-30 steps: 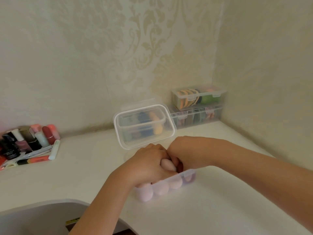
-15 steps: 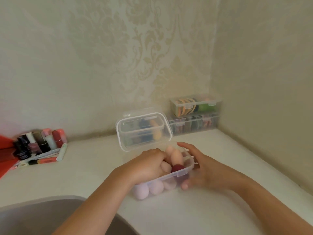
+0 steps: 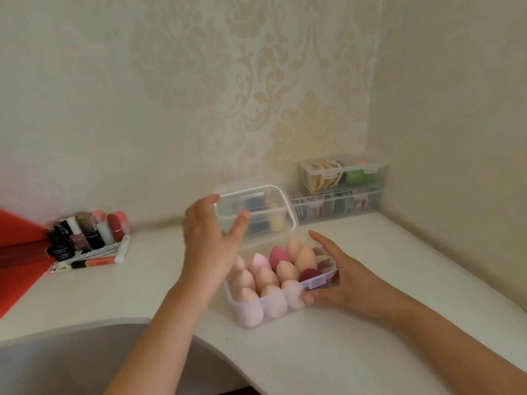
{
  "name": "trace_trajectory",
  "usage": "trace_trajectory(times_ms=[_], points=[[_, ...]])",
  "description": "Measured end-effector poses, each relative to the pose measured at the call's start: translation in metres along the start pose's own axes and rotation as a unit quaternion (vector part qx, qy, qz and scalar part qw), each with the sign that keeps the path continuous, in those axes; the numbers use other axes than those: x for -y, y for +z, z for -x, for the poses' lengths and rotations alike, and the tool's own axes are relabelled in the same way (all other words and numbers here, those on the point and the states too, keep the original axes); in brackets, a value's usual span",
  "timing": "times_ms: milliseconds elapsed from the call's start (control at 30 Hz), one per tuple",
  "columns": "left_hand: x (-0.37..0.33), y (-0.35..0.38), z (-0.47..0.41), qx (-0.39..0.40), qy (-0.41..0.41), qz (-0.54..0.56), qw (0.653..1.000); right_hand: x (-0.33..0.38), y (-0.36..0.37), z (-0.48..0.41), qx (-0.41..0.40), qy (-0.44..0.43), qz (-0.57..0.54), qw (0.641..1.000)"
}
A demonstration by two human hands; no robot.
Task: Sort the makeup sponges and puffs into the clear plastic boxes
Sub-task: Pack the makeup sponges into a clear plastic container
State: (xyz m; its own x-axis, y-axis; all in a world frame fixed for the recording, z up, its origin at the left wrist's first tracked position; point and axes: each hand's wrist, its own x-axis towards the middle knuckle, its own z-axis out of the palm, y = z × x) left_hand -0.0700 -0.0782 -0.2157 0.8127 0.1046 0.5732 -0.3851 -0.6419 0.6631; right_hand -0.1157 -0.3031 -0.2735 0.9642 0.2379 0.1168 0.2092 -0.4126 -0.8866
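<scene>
this looks like a home, most likely a vanity corner of a room. cream damask wallpaper [image 3: 256, 95] covers two walls that meet in a corner behind a white counter [image 3: 370, 337] with a curved front edge. lipsticks [image 3: 115, 223] and nail polish bottles [image 3: 78, 239] are clustered at the left by the wall. stacked clear boxes [image 3: 342, 172] of makeup puffs sit in the corner, and an open clear box [image 3: 322, 282] of teardrop sponges [image 3: 266, 276] stands nearer the front.

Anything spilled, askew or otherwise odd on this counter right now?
Nothing stands out. The makeup sponges stand upright in rows inside the open clear box; only the dark red sponge sits lower. None has spilled onto the counter.
</scene>
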Motion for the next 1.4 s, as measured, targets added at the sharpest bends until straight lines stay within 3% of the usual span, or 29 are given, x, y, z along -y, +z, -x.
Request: trace_trajectory(times_ms=[100,167,267,333,367,400,433,500,533,600,700,867,1067,1133,1267,1400], points=[[0.013,-0.003,-0.015,0.07,-0.167,0.017,0.983,-0.001,0.003,-0.003,-0.004,0.003,0.001,1.0],[0.022,0.0,-0.023,0.1,-0.245,0.16,0.951,-0.004,0.004,-0.004,-0.008,0.006,0.003,1.0],[0.031,-0.002,-0.028,0.091,-0.321,0.412,0.848,-0.005,0.005,-0.005,-0.019,0.014,0.003,1.0],[0.034,-0.009,-0.028,0.141,-0.328,0.509,0.784,-0.007,0.006,-0.006,-0.026,0.017,-0.025,0.999],[0.034,-0.012,-0.027,0.178,-0.316,0.523,0.771,-0.008,0.006,-0.007,-0.029,0.013,-0.042,0.999],[0.031,-0.015,-0.025,0.221,-0.287,0.509,0.781,-0.008,0.007,-0.008,-0.033,0.006,-0.052,0.998],[0.028,-0.017,-0.021,0.269,-0.238,0.454,0.816,-0.009,0.007,-0.008,-0.037,-0.006,-0.053,0.998],[0.02,-0.02,-0.013,0.348,-0.122,0.286,0.884,-0.008,0.006,-0.008,-0.048,-0.024,-0.038,0.998],[0.013,-0.023,-0.01,0.383,-0.085,0.199,0.898,-0.006,0.006,-0.007,-0.054,-0.03,-0.039,0.997],[0.0,-0.023,-0.005,0.457,-0.041,0.017,0.888,-0.006,0.004,-0.007,-0.059,-0.052,-0.044,0.996],[-0.007,-0.015,0.0,0.514,0.006,-0.208,0.832,-0.004,0.004,-0.003,-0.07,-0.087,-0.013,0.994],[-0.017,-0.01,0.003,0.534,-0.005,-0.26,0.804,0.002,-0.006,0.001,-0.02,-0.113,0.127,0.985],[-0.018,-0.006,0.003,0.564,0.004,-0.27,0.781,0.003,-0.016,-0.001,0.058,-0.098,0.074,0.991],[-0.032,-0.009,0.007,0.572,0.017,-0.294,0.766,0.003,-0.017,-0.004,0.051,-0.099,0.094,0.989],[-0.038,-0.004,0.006,0.554,0.048,-0.31,0.771,0.007,-0.014,-0.009,-0.001,-0.11,0.186,0.976],[-0.02,-0.005,0.003,0.51,0.062,-0.283,0.81,0.006,-0.007,-0.009,-0.029,-0.129,0.271,0.954]])
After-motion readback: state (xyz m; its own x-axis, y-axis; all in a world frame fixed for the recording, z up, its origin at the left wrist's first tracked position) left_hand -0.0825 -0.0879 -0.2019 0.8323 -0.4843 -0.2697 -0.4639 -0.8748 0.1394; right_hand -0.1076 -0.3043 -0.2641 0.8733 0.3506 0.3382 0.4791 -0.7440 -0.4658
